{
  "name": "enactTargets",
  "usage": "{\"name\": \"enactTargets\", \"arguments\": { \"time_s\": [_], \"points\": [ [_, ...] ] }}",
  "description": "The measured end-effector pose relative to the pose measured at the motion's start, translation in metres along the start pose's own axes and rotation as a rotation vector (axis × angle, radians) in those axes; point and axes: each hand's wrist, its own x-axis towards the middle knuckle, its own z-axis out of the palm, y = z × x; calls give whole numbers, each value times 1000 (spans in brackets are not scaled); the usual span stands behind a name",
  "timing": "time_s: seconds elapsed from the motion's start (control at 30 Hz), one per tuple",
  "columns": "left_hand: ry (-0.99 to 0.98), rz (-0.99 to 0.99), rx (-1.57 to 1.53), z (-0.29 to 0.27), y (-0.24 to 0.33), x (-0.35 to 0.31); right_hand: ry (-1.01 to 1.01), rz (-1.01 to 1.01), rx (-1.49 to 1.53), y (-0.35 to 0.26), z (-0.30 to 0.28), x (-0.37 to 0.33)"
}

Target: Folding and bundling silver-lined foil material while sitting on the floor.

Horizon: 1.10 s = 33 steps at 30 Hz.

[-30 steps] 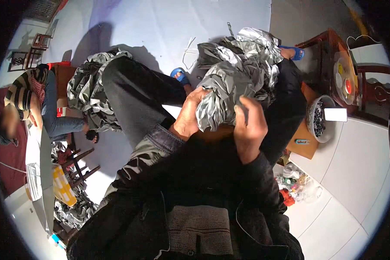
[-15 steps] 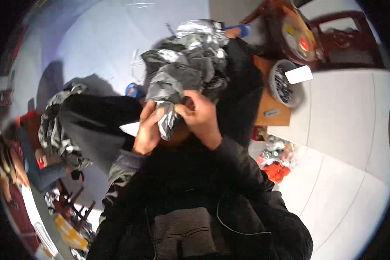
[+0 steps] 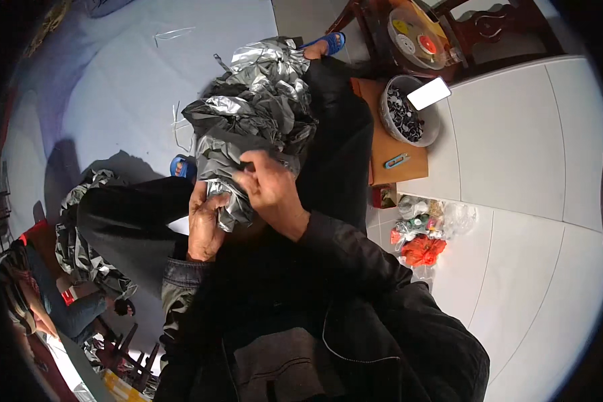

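A crumpled bundle of shiny silver-grey fabric lies across my lap between my knees. My left hand is closed round its near end, the thumb on top of the gathered folds. Just right of that end, my right hand hovers close over the cloth. Its index finger and thumb are apart, with nothing visible between them; the other fingers are curled and partly hidden. More of the same silver-grey fabric hangs beyond my left knee.
To the right, a white tub of small dark pieces carries a white phone-like slab. A blue cutter lies on brown cardboard. Plastic bags lie on the floor. Another person sits at lower left.
My right hand has come off the near end of the fabric, its thumb and index finger parting. The left hand keeps its grip. The whole view has shifted slightly.
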Motion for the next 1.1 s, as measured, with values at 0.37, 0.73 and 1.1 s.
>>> {"name": "enactTargets", "arguments": {
  "time_s": [0.37, 0.73, 1.1],
  "points": [
    [121, 28, 0, -43, -28, 16, -578, 218, 478, -27, -14, 5],
    [119, 353, 1020, -69, -40, 18, -264, 229, 287, -22, -3, -7],
    [123, -38, -160, -27, -11, -9, -262, 258, 171, -23, 20, -34]
  ]
}}
